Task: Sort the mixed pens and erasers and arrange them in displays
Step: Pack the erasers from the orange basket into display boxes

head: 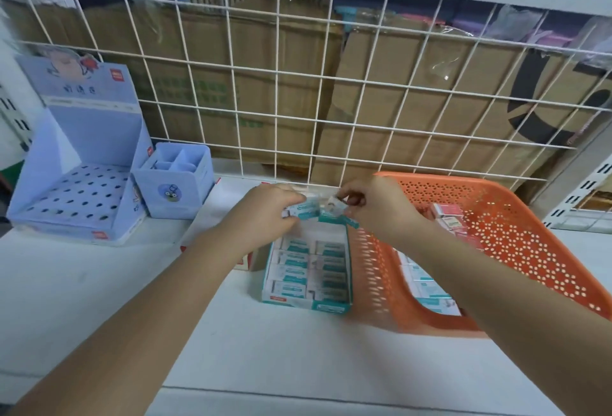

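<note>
Pinching erasers (298, 211) over box (304, 305); left hand (265, 213), right hand (381, 208).

White shelf top (281, 349), wire grid (277, 91) along the back edge. Far left there's a blue pen display (76, 197) w/ a holed deck, and a small blue divided holder (175, 190) just beside it on the right. Middle: teal/white eraser box (331, 307), w/ a red/white box (246, 261) tucked at its left wall, partly hidden. Right: orange perforated basket (374, 270), just beside the eraser box.
</note>
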